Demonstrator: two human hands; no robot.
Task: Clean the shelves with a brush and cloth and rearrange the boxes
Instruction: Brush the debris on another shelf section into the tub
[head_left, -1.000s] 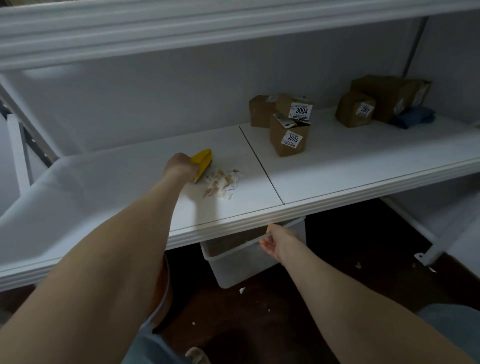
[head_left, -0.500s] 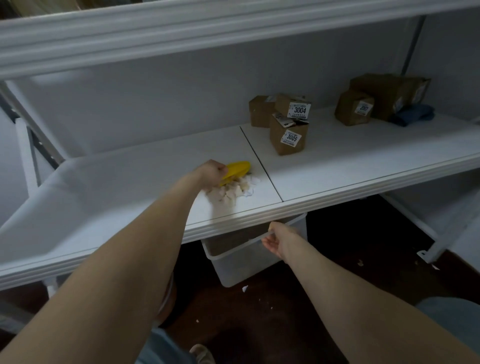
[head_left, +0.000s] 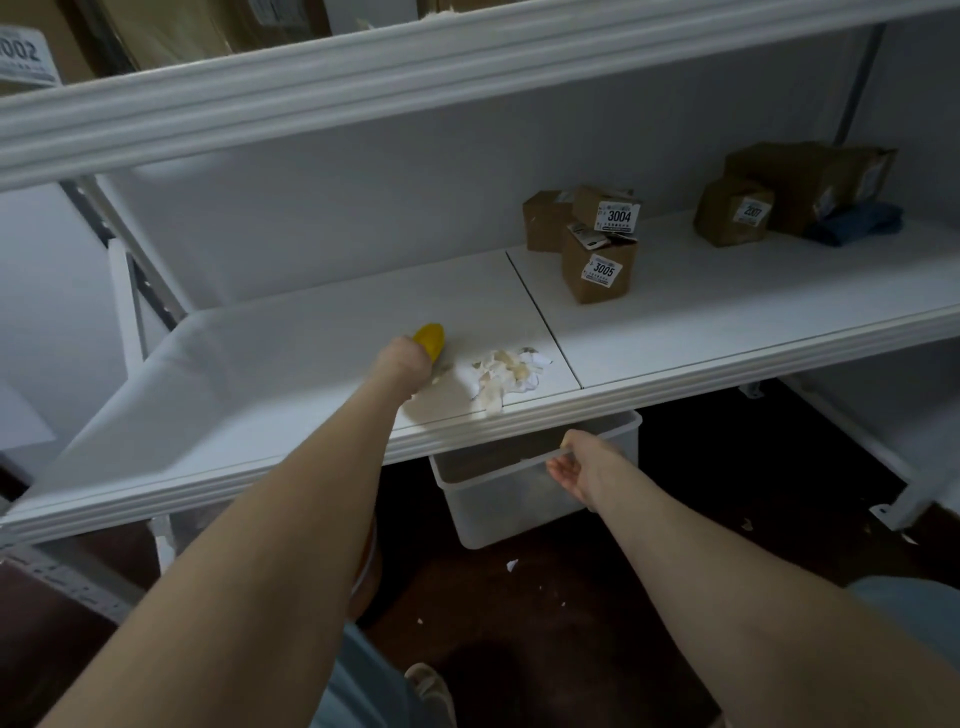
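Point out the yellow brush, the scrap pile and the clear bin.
yellow brush (head_left: 430, 338): head view, on its yellow back.
scrap pile (head_left: 509, 370): head view, on the pile's middle.
clear bin (head_left: 498, 503): head view, on its front wall.

The left hand (head_left: 402, 361) is gripping the yellow brush (head_left: 430, 339) on the white shelf (head_left: 291, 353) beside paper scraps (head_left: 509, 370), while the right hand (head_left: 579, 467) is holding the clear bin (head_left: 519, 493) (just under the edge).

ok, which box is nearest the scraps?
The 3005 box: frontmost of the middle three, ahead of the 3004 box; the 2007 box is far right.
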